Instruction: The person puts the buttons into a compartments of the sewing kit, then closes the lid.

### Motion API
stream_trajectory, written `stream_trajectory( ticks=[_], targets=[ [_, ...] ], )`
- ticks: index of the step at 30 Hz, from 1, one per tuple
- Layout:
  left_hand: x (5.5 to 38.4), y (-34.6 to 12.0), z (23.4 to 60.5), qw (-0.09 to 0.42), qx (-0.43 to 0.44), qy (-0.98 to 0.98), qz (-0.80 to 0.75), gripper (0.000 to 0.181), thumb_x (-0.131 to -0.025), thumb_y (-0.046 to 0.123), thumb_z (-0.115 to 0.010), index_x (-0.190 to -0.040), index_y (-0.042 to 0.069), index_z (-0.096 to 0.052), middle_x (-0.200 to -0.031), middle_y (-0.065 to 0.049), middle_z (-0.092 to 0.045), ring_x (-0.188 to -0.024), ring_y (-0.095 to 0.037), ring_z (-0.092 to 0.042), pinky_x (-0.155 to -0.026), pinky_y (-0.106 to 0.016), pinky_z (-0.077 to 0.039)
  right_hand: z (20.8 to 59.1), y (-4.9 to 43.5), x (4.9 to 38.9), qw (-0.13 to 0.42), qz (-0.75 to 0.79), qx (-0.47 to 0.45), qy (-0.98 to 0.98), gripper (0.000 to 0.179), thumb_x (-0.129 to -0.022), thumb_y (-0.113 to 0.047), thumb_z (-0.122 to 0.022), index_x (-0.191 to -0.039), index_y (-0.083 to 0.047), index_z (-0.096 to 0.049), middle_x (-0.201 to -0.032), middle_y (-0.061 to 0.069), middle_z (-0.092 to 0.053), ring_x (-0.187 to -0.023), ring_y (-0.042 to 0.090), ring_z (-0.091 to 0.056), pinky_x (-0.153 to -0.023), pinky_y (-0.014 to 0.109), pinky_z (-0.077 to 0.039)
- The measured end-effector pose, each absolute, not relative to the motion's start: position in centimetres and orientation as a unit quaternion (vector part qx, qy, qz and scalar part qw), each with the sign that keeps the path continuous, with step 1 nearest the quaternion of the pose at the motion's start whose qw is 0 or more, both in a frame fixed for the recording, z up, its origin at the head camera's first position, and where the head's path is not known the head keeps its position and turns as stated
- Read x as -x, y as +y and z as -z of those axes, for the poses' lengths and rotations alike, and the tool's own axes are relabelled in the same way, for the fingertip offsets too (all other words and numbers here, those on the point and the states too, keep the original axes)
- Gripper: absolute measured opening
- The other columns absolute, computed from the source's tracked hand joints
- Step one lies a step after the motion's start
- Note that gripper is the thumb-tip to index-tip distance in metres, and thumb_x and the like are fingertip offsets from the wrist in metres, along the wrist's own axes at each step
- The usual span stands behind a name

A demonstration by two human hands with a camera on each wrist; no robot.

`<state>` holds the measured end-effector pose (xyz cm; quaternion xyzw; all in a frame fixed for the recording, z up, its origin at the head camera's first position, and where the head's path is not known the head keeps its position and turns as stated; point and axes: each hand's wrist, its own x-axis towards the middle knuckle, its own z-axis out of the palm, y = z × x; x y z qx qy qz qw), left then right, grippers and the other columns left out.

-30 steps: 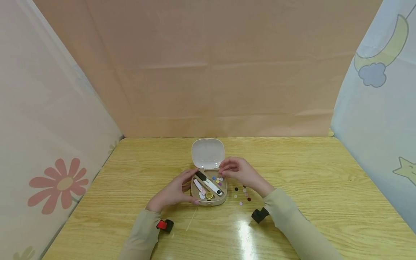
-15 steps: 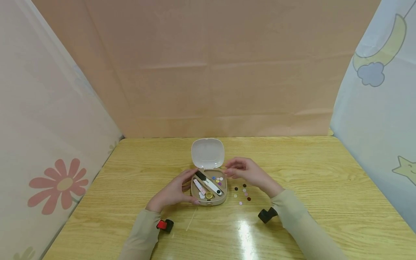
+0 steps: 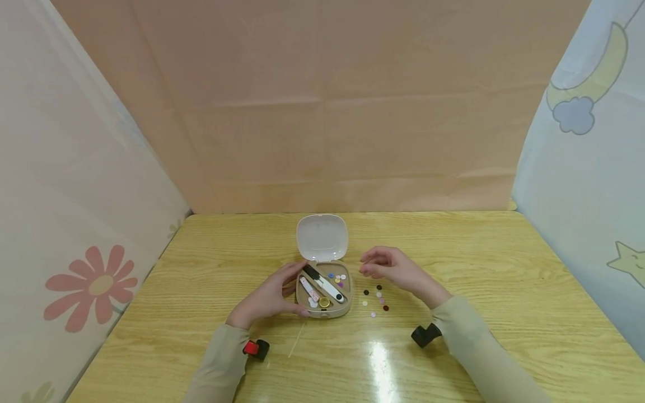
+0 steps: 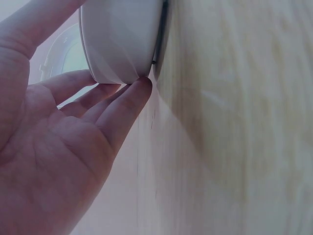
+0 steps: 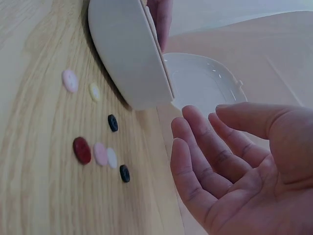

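A small beige sewing box (image 3: 325, 315) stands on the table with its translucent lid (image 3: 322, 238) tipped back. My left hand (image 3: 269, 294) grips its left side, thumb at the front corner and fingertips against the wall (image 4: 117, 44). Inside lie a white-and-black snips-like tool (image 3: 327, 286), a pink patterned strip (image 3: 309, 289), a gold ring-shaped piece (image 3: 325, 302) and several small buttons (image 3: 338, 281) in the right compartment. My right hand (image 3: 395, 270) hovers right of the box, fingers loosely bent. In the right wrist view, nothing shows between its thumb and fingers (image 5: 195, 161).
Several loose buttons, among them a dark red button (image 5: 82, 150) and a black button (image 5: 113, 123), lie on the wooden table (image 3: 242, 240) right of the box. A thin pale strip (image 3: 297, 340) lies in front. Fabric walls (image 3: 322, 140) enclose the table's back and sides.
My right hand has drawn away from the box's back right corner, moving to the right. My left hand and the box have stayed in place.
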<state>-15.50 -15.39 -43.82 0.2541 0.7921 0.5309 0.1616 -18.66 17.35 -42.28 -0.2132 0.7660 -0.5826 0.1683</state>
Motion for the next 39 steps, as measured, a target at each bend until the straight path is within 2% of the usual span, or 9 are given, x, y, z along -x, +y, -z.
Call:
stream_trajectory(
  ticks=[7, 19, 27, 39],
  targets=[
    [15.6, -15.4, 43.8, 0.165, -0.245, 0.802, -0.519, 0.106, -0.065, 0.016, -0.089, -0.152, 0.017, -0.027, -0.147, 0.000, -0.032, -0.137, -0.021, -0.030, -0.107, -0.037, -0.036, 42.8, 18.3, 18.4, 0.174, 0.593, 0.206, 0.758, 0.033, -0.097, -0.010, -0.057, -0.119, 0.014, -0.051, -0.108, 0.029, -0.062, -0.100, 0.044, -0.060, -0.088, 0.046, -0.053],
    [15.8, -15.4, 44.0, 0.164, -0.248, 0.802, -0.519, 0.106, -0.065, 0.016, -0.089, -0.152, 0.017, -0.027, -0.147, 0.000, -0.032, -0.137, -0.021, -0.030, -0.107, -0.037, -0.036, 43.3, 19.1, 18.3, 0.183, 0.601, 0.197, 0.752, 0.032, -0.098, -0.007, -0.055, -0.121, 0.014, -0.050, -0.108, 0.030, -0.061, -0.102, 0.043, -0.060, -0.088, 0.042, -0.053],
    [15.7, -15.4, 44.0, 0.165, -0.246, 0.802, -0.518, 0.106, -0.065, 0.016, -0.089, -0.152, 0.017, -0.027, -0.147, 0.000, -0.031, -0.137, -0.022, -0.030, -0.107, -0.037, -0.036, 43.4, 19.8, 18.2, 0.170, 0.591, 0.205, 0.761, 0.031, -0.098, -0.006, -0.054, -0.120, 0.015, -0.050, -0.106, 0.028, -0.062, -0.102, 0.040, -0.061, -0.088, 0.041, -0.053],
    [15.7, -15.5, 44.1, 0.162, -0.249, 0.801, -0.520, 0.106, -0.065, 0.016, -0.089, -0.152, 0.016, -0.027, -0.147, 0.000, -0.032, -0.137, -0.022, -0.030, -0.107, -0.036, -0.036, 43.8, 20.3, 18.2, 0.172, 0.568, 0.205, 0.778, 0.028, -0.097, -0.004, -0.055, -0.118, 0.013, -0.052, -0.105, 0.025, -0.064, -0.098, 0.036, -0.062, -0.084, 0.037, -0.055]
  ],
)
